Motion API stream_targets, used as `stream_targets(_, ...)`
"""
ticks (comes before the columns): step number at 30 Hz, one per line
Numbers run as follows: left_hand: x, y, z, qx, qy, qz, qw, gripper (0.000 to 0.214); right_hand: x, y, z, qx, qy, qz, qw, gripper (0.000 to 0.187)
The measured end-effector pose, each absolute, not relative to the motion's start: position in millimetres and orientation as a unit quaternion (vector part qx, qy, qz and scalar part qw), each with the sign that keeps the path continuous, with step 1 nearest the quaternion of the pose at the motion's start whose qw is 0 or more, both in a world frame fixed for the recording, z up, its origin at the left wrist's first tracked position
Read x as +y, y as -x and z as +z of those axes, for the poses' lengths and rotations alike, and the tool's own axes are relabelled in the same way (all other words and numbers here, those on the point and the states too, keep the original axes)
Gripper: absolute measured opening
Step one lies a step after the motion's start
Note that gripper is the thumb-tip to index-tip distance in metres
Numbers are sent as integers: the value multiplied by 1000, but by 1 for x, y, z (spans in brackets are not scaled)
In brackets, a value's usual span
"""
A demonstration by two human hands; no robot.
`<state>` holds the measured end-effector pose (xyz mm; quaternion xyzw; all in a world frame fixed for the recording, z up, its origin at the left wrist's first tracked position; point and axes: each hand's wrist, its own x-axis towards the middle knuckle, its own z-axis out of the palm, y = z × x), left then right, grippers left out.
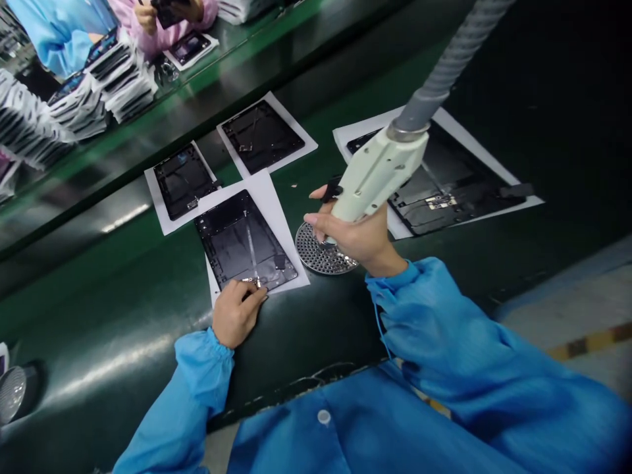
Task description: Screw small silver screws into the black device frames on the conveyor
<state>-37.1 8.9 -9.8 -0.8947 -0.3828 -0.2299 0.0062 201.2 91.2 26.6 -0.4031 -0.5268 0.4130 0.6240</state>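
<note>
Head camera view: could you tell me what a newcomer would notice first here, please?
The right hand grips a cream power tool on a grey ribbed hose, held over a perforated metal disc at the centre. The left hand presses the near edge of a dark tablet frame lying on white paper, with three more frames beyond on the green belt.
</note>
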Motion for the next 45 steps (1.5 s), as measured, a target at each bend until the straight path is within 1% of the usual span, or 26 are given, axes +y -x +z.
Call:
stream_targets(7, 28, 41, -16, -329, 914, -237, -12, 21, 91, -199, 24, -533, 426, 412, 603, 25)
stream_targets(13, 36, 46, -17, -350, 911, -218, -1, 25, 92, -198, 23, -532, 433, 417, 596, 24)
stream_targets(18, 33, 44, -15, -357, 907, -221, 2, 21, 94, -197, 20, -521, 432, 426, 600, 27)
stream_targets(22, 33, 46, -10, -390, 886, -243, -58, 19, 94, -196, 20, -518, 427, 436, 600, 26)
stream_targets(25, 36, 50, -5, -458, 845, -261, -90, 19, 93, -196, 19, -519, 433, 433, 596, 25)
stream_targets(29, 43, 52, 2, -547, 807, -201, -100, 24, 93, -196, 19, -523, 438, 428, 593, 24)
stream_targets(32, 48, 48, 6, -565, 803, -143, -127, 21, 93, -199, 25, -529, 427, 424, 598, 28)
stream_targets(35, 54, 43, 10, -557, 808, -116, -155, 14, 94, -209, 40, -524, 370, 407, 650, 32)
stream_targets(37, 58, 41, 13, -554, 809, -104, -164, 12, 95, -219, 54, -509, 319, 427, 676, 39)
stream_targets(39, 61, 39, 17, -553, 810, -95, -169, 10, 96, -229, 70, -513, 294, 458, 664, 50)
stream_targets(40, 62, 39, 19, -556, 808, -89, -174, 9, 97, -234, 77, -527, 300, 463, 647, 52)
stream_targets(43, 65, 42, 27, -583, 783, -74, -202, 6, 96, -240, 94, -563, 342, 465, 591, 46)
stream_targets(45, 64, 44, 30, -606, 759, -79, -224, 3, 94, -237, 99, -559, 346, 498, 565, 44)
